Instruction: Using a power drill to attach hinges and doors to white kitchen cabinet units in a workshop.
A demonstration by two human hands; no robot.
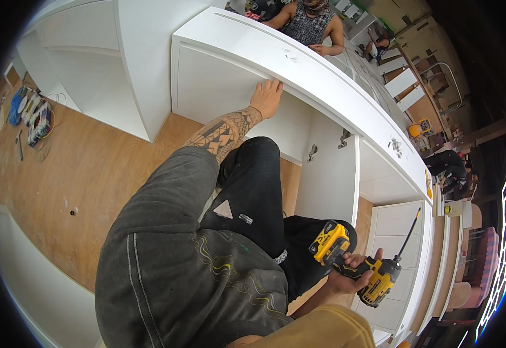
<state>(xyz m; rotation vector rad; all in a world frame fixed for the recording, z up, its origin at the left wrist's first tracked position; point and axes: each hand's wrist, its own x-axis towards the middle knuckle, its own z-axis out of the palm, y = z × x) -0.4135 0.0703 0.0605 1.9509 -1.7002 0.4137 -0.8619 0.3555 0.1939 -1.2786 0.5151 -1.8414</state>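
My left hand is at the top corner of a white cabinet door, its fingers bent over the edge just under the countertop. Held in my right hand is a yellow and black cordless impact driver. A long, thin driver bit points up and away from its nose. Beside the left hand the cabinet has an open bay, and another white door stands swung out with metal hinges near its top.
The white countertop carries small hardware. Across it is a person in a patterned sleeveless top. Tools and a blue bag lie on the wood-look floor at left, near a tall white cabinet.
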